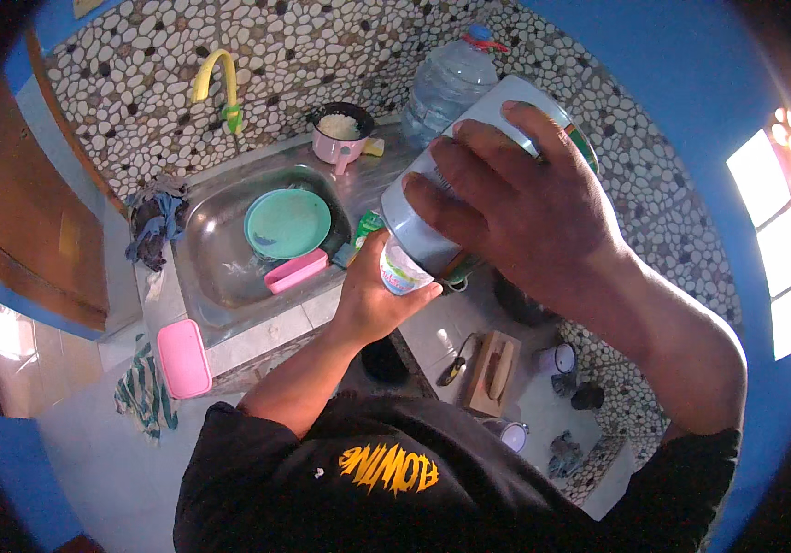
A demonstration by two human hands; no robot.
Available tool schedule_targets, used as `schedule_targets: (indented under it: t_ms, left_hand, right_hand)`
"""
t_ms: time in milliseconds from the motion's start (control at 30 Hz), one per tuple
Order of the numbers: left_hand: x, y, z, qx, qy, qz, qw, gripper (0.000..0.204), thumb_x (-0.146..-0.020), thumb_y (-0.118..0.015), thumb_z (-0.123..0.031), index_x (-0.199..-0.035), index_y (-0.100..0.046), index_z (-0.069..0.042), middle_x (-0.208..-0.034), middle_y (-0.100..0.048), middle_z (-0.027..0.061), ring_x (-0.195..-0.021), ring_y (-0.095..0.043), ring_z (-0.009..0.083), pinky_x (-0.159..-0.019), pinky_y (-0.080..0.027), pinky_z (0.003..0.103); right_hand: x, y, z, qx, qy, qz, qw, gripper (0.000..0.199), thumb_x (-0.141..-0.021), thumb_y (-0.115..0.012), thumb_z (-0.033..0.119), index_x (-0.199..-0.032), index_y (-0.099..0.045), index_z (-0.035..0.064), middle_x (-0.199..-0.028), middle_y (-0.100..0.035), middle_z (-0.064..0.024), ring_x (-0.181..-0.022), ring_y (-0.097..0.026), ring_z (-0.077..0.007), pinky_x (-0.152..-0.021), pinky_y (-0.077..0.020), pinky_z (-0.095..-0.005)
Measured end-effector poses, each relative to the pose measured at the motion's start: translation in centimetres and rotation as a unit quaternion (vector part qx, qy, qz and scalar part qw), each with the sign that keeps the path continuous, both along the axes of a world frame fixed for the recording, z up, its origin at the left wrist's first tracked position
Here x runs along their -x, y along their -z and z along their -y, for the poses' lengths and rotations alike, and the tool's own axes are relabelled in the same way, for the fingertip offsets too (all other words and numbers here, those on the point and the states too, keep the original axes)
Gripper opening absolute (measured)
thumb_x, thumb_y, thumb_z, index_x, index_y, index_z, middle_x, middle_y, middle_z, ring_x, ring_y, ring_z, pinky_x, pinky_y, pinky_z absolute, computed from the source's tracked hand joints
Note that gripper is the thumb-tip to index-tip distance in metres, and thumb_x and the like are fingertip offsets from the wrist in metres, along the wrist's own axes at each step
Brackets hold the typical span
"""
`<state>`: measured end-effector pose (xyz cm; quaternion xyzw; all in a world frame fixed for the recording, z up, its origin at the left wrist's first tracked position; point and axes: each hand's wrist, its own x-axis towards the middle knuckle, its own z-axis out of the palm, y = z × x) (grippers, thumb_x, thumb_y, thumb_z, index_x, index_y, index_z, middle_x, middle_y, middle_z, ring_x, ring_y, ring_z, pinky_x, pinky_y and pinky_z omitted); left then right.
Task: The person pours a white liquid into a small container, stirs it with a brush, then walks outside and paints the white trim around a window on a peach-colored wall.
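Note:
My right hand [543, 198] is wrapped over a large silver-white can [411, 217], which is tilted with its lower end down to the left. Directly under that end, my left hand [368, 300] holds a small white plastic cup [399, 275] with a coloured label. The can's end overlaps the cup's top, so the cup's mouth and anything passing between them are hidden. A green packet [369, 224] lies just behind my left hand, partly covered by it.
Left of my hands, a steel sink [197, 281] holds a green plastic basin [289, 224] and a pink container [298, 272]. Behind stand a pink pot [337, 147], a large water bottle [446, 88] and a yellow tap [220, 69]. A pink lid [183, 359] rests at the counter edge.

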<state>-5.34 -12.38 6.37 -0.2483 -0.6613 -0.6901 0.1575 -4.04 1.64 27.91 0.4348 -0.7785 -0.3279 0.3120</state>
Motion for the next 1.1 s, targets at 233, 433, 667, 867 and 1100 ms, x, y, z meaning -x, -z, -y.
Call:
schedule_targets:
  t_ms: [233,433,667,867,1100]
  left_hand:
    - [0.1,0.4,0.0,0.014,-0.039,-0.048,0.998,0.083,-0.070,-0.090,-0.018,-0.135,-0.044,0.004,-0.116,-0.063,0.0213,-0.107,-0.066,0.0328,-0.091,-0.053,0.042]
    - [-0.2,0.4,0.1,0.039,-0.063,-0.054,0.996,0.085,-0.070,-0.090,-0.018,-0.137,-0.042,0.003,-0.116,-0.063,0.0206,-0.106,-0.066,0.0309,-0.090,-0.053,0.040]
    - [0.0,0.3,-0.2,0.033,-0.050,-0.052,0.997,0.082,-0.072,-0.090,-0.018,-0.135,-0.043,0.003,-0.115,-0.064,0.0196,-0.105,-0.067,0.0297,-0.090,-0.053,0.040]
    - [-0.2,-0.5,-0.2,0.047,-0.028,0.000,0.998,0.081,-0.073,-0.089,-0.020,-0.135,-0.043,0.004,-0.119,-0.062,0.0196,-0.109,-0.065,0.0306,-0.094,-0.051,0.040]
    - [-0.3,-0.2,-0.7,0.064,-0.039,0.014,0.997,0.083,-0.073,-0.089,-0.022,-0.137,-0.043,0.005,-0.128,-0.055,0.0222,-0.118,-0.059,0.0331,-0.100,-0.047,0.040]
  right_hand:
    - [-0.6,-0.3,0.1,0.000,0.012,0.015,1.000,0.044,-0.081,-0.064,0.023,-0.124,-0.060,0.0267,-0.123,-0.059,0.0004,-0.121,-0.052,-0.0184,-0.112,-0.0346,-0.0472]
    - [-0.7,-0.3,0.1,0.009,0.010,0.010,1.000,0.046,-0.080,-0.065,0.022,-0.126,-0.061,0.0263,-0.124,-0.059,-0.0006,-0.122,-0.053,-0.0195,-0.113,-0.0343,-0.0470]
    - [-0.9,-0.2,-0.4,0.006,0.031,0.018,0.999,0.049,-0.079,-0.066,0.020,-0.127,-0.062,0.0244,-0.123,-0.061,-0.0022,-0.122,-0.055,-0.0209,-0.113,-0.0348,-0.0478]
    - [-0.9,-0.9,-0.5,-0.032,0.058,0.018,0.998,0.052,-0.077,-0.066,0.018,-0.128,-0.062,0.0221,-0.125,-0.062,-0.0042,-0.122,-0.056,-0.0229,-0.112,-0.0363,-0.0490]
    - [-0.2,-1.4,-1.1,-0.006,0.020,0.061,0.998,0.053,-0.078,-0.065,0.016,-0.130,-0.060,0.0206,-0.130,-0.060,-0.0066,-0.122,-0.056,-0.0264,-0.109,-0.0399,-0.0518]
